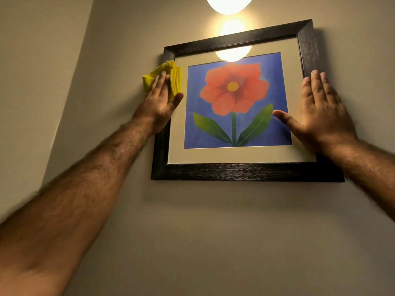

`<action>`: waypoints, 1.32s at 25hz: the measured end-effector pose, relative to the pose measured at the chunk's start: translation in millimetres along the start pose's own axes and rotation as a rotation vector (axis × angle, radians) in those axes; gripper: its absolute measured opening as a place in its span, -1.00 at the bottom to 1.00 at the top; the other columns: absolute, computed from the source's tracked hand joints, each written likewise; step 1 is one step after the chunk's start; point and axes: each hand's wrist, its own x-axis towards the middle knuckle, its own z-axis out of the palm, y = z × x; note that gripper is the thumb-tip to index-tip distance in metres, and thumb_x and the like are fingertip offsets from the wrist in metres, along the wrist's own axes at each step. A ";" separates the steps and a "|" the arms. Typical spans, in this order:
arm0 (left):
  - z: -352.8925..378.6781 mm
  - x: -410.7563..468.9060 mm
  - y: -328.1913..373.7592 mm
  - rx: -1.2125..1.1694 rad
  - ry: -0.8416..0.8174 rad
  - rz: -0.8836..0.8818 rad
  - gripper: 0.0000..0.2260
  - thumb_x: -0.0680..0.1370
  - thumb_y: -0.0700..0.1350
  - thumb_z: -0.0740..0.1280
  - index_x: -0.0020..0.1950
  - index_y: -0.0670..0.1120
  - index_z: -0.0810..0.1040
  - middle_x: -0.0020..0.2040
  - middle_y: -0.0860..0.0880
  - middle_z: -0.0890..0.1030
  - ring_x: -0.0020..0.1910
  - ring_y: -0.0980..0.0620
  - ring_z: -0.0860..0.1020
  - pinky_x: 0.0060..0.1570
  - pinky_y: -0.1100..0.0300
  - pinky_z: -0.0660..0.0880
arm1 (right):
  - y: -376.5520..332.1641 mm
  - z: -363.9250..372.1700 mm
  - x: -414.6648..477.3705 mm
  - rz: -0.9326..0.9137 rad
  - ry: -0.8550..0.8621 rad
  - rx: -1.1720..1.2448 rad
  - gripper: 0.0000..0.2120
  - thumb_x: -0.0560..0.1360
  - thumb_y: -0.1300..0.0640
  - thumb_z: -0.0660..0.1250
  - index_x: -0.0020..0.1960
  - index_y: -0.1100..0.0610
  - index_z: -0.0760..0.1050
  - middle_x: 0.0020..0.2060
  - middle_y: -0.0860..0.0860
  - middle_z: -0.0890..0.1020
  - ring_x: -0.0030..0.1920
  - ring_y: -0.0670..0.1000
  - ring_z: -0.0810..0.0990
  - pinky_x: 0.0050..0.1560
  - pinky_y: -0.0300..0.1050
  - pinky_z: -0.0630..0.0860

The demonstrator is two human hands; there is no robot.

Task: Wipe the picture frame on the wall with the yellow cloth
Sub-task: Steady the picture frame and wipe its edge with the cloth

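A dark wooden picture frame (245, 170) hangs on a beige wall and holds a red flower on a blue ground behind glass. My left hand (159, 103) presses a folded yellow cloth (171, 76) flat against the frame's left side, near the upper left corner. The cloth sticks out above my fingers and over the frame's left bar. My right hand (320, 112) lies flat with fingers apart on the frame's right side, its thumb on the glass.
A lit wall lamp (228, 4) glows just above the frame, and its glare shows on the glass. A wall corner (70, 86) runs down at the left. Bare wall lies below the frame.
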 end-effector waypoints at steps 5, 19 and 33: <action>24.2 -88.7 -3.5 0.053 0.044 0.015 -0.17 0.56 0.43 -0.14 0.67 -0.06 -0.14 0.70 -0.03 -0.11 0.66 0.04 -0.18 0.63 -0.07 0.04 | -1.7 1.0 -0.7 -0.001 -0.016 -0.003 0.08 0.46 -0.57 -0.10 0.65 0.24 -0.10 0.66 0.16 -0.06 0.67 0.11 -0.09 0.64 0.09 -0.03; 4.9 -38.9 -4.1 0.106 -0.017 -0.006 -0.07 0.49 0.52 -0.22 0.67 -0.08 -0.14 0.70 -0.02 -0.12 0.67 0.01 -0.15 0.63 -0.09 0.00 | -3.3 0.8 0.5 -0.002 -0.007 -0.006 0.08 0.47 -0.57 -0.11 0.65 0.24 -0.08 0.66 0.16 -0.04 0.67 0.12 -0.07 0.62 0.04 -0.03; 18.0 -71.4 0.4 0.073 0.004 -0.009 -0.15 0.55 0.45 -0.12 0.66 -0.07 -0.21 0.69 -0.02 -0.20 0.66 0.02 -0.21 0.63 -0.04 -0.06 | -5.5 -2.8 -0.7 0.005 -0.025 -0.009 0.07 0.46 -0.55 -0.10 0.65 0.24 -0.10 0.66 0.16 -0.07 0.67 0.11 -0.09 0.64 0.07 -0.04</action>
